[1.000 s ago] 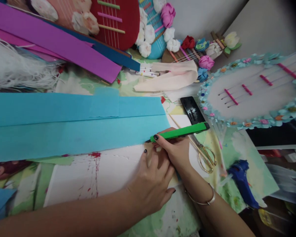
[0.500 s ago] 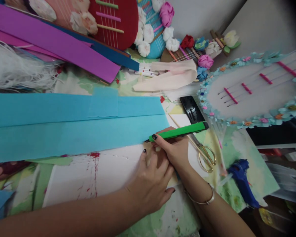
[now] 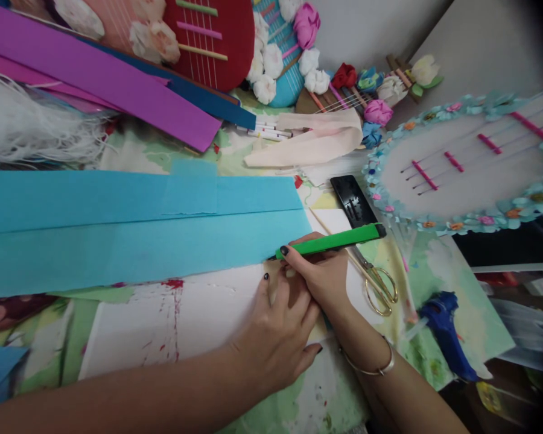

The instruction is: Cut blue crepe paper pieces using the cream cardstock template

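Note:
My right hand is closed around a green utility knife, the thumb lying along its side. The knife's dark tip meets the lower edge of a long light-blue sheet, near the sheet's right end. A lengthwise seam or fold runs along this sheet. My left hand rests palm down below the tip with its fingers apart, pressing on a white board. Its fingertips are close to the sheet's edge, and its knuckles touch my right hand. Something tan shows between the hands, too covered to make out.
Gold-handled scissors, a wooden stick and a black case lie to the right. Beyond are a blue glue gun and a flower-rimmed round fan. Purple sheets and white strings crowd the back left.
The knife and my right hand have shifted very slightly to the right. My left hand and the blue sheet look unmoved.

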The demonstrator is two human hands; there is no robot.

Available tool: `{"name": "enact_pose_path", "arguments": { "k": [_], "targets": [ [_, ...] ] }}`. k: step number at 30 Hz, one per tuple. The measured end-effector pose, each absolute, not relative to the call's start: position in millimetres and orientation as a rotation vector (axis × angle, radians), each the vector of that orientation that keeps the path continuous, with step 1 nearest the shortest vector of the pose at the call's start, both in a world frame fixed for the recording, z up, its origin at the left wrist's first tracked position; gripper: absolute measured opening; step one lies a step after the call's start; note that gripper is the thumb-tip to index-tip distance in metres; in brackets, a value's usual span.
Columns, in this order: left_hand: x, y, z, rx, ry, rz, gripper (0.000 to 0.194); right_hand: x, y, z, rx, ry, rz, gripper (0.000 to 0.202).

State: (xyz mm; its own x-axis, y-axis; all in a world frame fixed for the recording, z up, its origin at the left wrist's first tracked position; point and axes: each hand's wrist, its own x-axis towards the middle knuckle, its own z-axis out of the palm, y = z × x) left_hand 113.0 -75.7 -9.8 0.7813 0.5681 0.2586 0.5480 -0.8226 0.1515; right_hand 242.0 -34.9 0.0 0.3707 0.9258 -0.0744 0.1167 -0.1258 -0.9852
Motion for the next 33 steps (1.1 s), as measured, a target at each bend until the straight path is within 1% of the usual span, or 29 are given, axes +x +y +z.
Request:
{"name": "enact_pose_path", "arguments": {
  "k": [7, 33],
  "targets": [
    [113.0, -76.9, -9.8, 2.896, 0.906, 0.419, 0.062, 242.8, -34.1, -0.3, -1.523, -0.966, 0.923, 0.021],
    [115.0, -76.8, -12.1, 2.884, 0.936, 0.475, 0.067, 247.2, -34.8, -3.3, -1.540, -0.968, 0.885, 0.021]
  ]
}}
